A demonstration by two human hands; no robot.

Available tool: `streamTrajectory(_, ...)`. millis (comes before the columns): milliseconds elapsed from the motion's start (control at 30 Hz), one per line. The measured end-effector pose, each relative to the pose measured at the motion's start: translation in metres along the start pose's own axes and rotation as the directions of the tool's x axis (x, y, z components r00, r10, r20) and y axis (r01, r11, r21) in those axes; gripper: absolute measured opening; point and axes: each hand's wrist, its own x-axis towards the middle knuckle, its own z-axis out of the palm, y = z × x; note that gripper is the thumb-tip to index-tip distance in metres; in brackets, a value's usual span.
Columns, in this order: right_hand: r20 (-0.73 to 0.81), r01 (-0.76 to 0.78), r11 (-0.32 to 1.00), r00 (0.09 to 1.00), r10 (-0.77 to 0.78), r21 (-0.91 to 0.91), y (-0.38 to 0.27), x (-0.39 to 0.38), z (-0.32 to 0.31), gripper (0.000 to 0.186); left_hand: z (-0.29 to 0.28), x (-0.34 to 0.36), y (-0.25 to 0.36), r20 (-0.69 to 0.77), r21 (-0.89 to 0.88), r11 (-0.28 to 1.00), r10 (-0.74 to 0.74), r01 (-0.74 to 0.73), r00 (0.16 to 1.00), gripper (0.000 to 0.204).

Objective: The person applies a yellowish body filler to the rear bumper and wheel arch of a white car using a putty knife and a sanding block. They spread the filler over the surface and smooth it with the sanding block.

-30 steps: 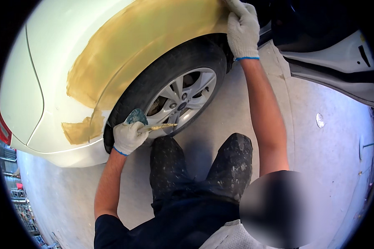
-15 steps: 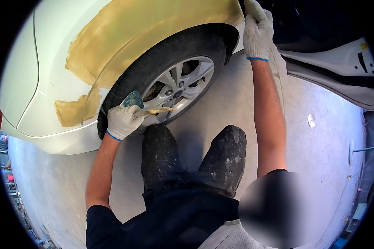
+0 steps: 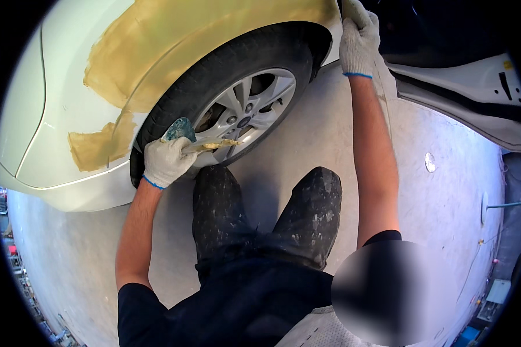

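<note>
My left hand, in a white knit glove with a blue cuff, is closed around putty spreaders in front of the wheel. One thin blade carries yellow putty along its edge; a dark teal rounded piece sticks up above the fingers. My right hand, gloved alike, reaches to the top right, beside the body panel's edge. Its fingers are closed on a flat khaki piece, partly cut off by the picture's edge. Yellow-tan putty covers the white car panel above the wheel arch, with a smaller patch lower left.
The tyre and silver alloy wheel stand close to my knees. At the right an opened car door juts out over the grey floor. Assorted items line the far left rim. A round pale spot shows on the floor.
The car and my left hand have shifted slightly up and left in the picture. Both hands keep their grip, and the right one stays almost in place at the panel's edge.
</note>
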Motion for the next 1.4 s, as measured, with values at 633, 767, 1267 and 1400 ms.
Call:
streamTrajectory(633, 0.158, 0.089, 0.996, 0.983, -0.090, 0.015, -0.011, -0.016, 0.004, 0.049, -0.003, 0.001, 0.000, -0.006, -0.023, 1.000, -0.003, 0.003, 1.000, 0.022)
streamTrajectory(767, 0.059, 0.040, 0.999, 0.997, -0.040, -0.012, -0.003, 0.006, 0.005, 0.050, -0.004, 0.002, 0.000, 0.011, -0.020, 1.000, -0.004, 0.004, 1.000, 0.022)
streamTrajectory(1267, 0.119, -0.047, 0.980, 0.993, 0.024, 0.194, -0.055, -0.065, 0.020, 0.047, -0.002, 0.001, 0.003, -0.002, -0.011, 0.999, -0.036, 0.036, 0.999, 0.020)
streamTrajectory(1400, 0.077, -0.254, 0.960, 0.966, 0.246, 0.115, -0.016, -0.035, 0.021, 0.044, -0.003, 0.001, -0.001, -0.010, 0.001, 1.000, 0.000, 0.000, 1.000, 0.021)
